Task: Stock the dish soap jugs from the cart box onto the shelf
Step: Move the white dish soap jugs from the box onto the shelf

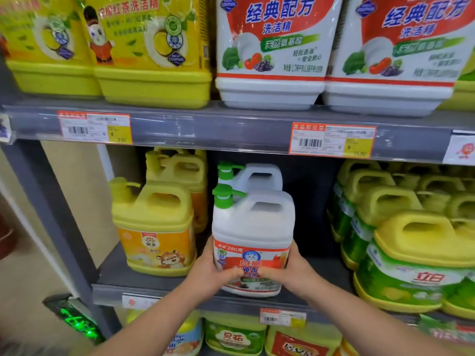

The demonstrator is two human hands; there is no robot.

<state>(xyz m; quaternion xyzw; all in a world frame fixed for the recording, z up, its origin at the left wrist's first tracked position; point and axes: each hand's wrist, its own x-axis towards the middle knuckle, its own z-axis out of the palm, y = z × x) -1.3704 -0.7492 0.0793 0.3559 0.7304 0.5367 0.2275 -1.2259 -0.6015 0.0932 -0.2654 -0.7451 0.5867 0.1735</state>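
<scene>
Your left hand (212, 273) and right hand (289, 272) grip the jug (253, 227) low down. Seat it flat on the shelf (115, 278), lined up with the rear jug (258, 176).

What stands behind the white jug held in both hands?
A second white jug with a green pump stands directly behind; its lower body and anything further back are hidden.

Illumination: bright and even, from above. Shadows: soft, darkest in the far recess of the middle shelf (115, 278). Glare: faint sheen along the upper shelf rail (205, 129). Blur: right green jugs (401, 278) and price tag (332, 140) print smeared. Wide-angle distortion bows edges.
</scene>
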